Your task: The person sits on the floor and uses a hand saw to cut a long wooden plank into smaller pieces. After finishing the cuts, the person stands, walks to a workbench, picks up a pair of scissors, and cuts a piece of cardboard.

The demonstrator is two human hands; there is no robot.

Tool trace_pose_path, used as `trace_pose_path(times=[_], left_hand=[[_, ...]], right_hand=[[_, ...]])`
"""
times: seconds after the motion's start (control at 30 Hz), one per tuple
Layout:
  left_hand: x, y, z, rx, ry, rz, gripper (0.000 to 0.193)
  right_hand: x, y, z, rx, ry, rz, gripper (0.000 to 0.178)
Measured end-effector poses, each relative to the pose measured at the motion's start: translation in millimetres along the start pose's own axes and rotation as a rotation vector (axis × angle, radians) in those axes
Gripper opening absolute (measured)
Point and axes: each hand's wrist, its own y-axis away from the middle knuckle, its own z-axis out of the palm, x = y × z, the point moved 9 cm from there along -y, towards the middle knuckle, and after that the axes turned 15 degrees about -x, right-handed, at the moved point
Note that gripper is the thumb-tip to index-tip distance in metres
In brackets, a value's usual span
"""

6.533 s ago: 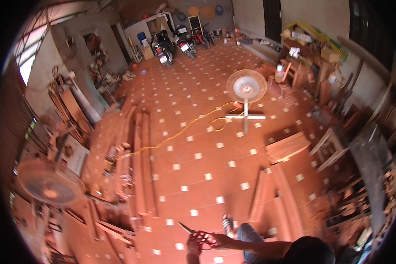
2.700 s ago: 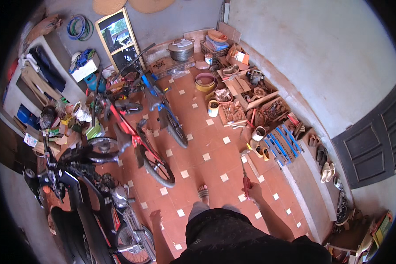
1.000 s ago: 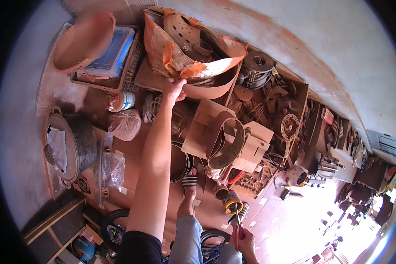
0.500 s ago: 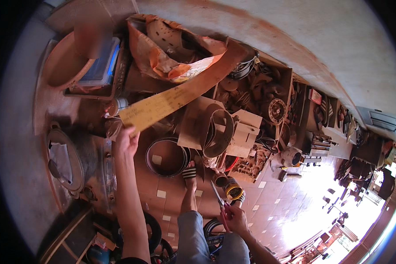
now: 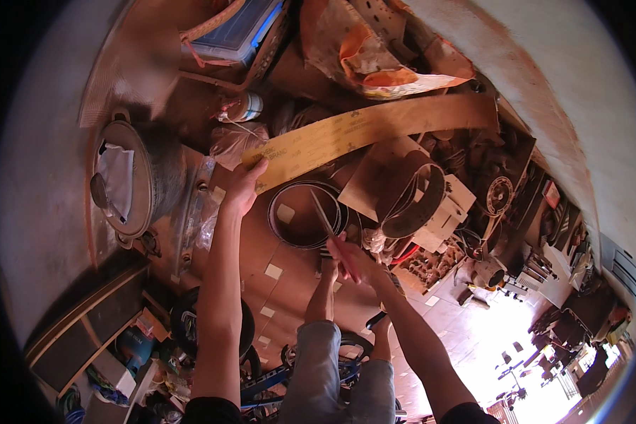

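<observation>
At the far left a round metal pot (image 5: 131, 180) lies tipped on its side with a pale cloth (image 5: 115, 177) in its mouth, and above it sits a blue-edged box (image 5: 237, 32). My left hand (image 5: 244, 189) is raised at the end of my outstretched arm, fingers closed around the near end of a long tan belt (image 5: 374, 131), thumb over its upper face. From my grip the belt runs up and to the right, over the clutter, and ends near the wall. Just above my hand lie a crumpled clear bag (image 5: 237, 141) and a small bottle (image 5: 246, 107). To the right of my hand a dark hoop (image 5: 305, 214) rests on the tiled floor (image 5: 290, 283), with a floor tile showing inside it. My right hand (image 5: 350, 258) is closed around the red handles of scissors (image 5: 326, 220), whose blades point up across the hoop and look shut or nearly so; they sit below the belt, not touching it. Further right stands an open cardboard box (image 5: 396, 184) holding coiled bands, with orange torn paper (image 5: 385, 71) above it. My legs in grey trousers (image 5: 332, 360) show at the bottom.
</observation>
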Motion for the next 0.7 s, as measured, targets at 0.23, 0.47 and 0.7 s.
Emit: trace_pose_path(times=[0.23, 0.47, 0.7], left_hand=[[-6.3, -14.9, -10.0, -0.123, 0.111, 0.015, 0.038], [-29.2, -19.5, -33.0, -0.076, 0.150, -0.032, 0.037], [-47.0, -20.5, -39.4, -0.077, 0.248, -0.113, 0.038]], right_hand=[[-36.4, -62.6, -10.6, -0.039, -0.017, 0.017, 0.074], [-46.0, -88.6, -10.2, -0.043, -0.061, -0.001, 0.098], [-52.5, -96.5, -6.4, -0.030, -0.057, 0.025, 0.095]])
